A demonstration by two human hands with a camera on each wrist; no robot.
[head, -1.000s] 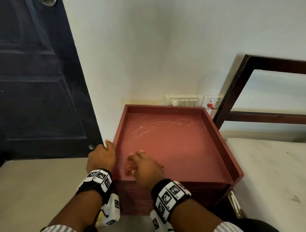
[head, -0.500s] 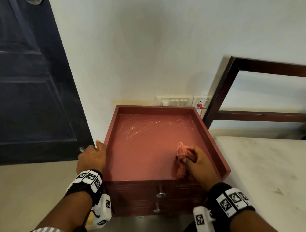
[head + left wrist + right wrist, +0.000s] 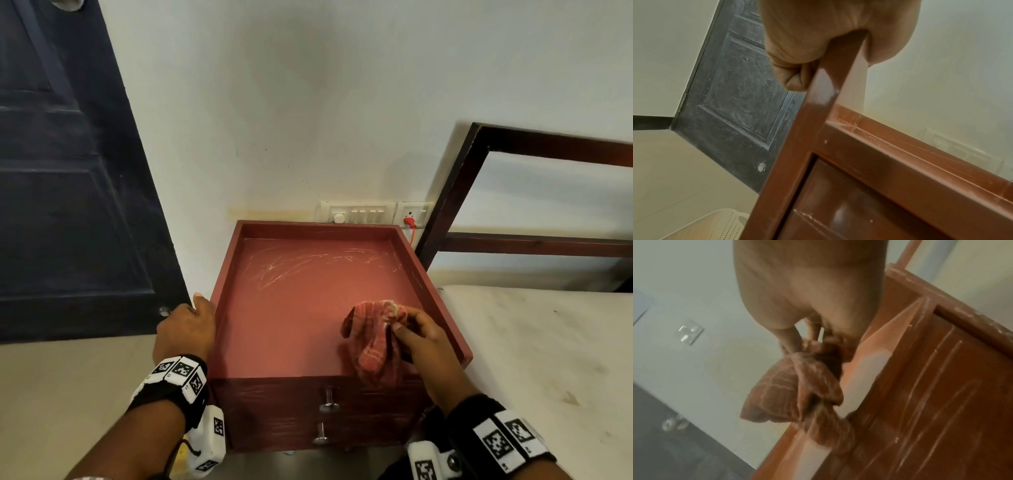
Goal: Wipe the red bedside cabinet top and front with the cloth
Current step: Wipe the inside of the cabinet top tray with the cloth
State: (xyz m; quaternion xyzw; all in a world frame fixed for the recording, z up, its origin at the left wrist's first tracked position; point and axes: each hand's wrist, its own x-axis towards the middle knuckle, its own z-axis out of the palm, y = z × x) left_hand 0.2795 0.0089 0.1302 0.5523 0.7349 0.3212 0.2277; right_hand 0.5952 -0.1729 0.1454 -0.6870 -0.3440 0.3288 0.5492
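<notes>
The red bedside cabinet [image 3: 294, 308] stands against the wall, its sunken top rimmed on three sides and scratched white near the back. My right hand [image 3: 416, 337] pinches a bunched red checked cloth [image 3: 373, 342] over the front right part of the top, and the cloth's lower end hangs over the front edge. In the right wrist view the cloth [image 3: 789, 389] droops from my fingers [image 3: 791, 339] beside the cabinet's front edge [image 3: 863, 378]. My left hand [image 3: 186, 329] grips the left rim, fingers curled outside and thumb inside the rim [image 3: 830, 78].
Two metal knobs [image 3: 328, 404] stick out of the dark drawer fronts. A dark blue door [image 3: 68, 192] is at the left, a switch panel [image 3: 359, 212] with a red plug behind the cabinet, a dark wooden bed frame [image 3: 455, 192] and pale mattress [image 3: 548, 359] at the right.
My right hand has crossed from the front left of the top to the front right, and the cloth now shows in it, lifted and bunched. The left hand stays on the left rim.
</notes>
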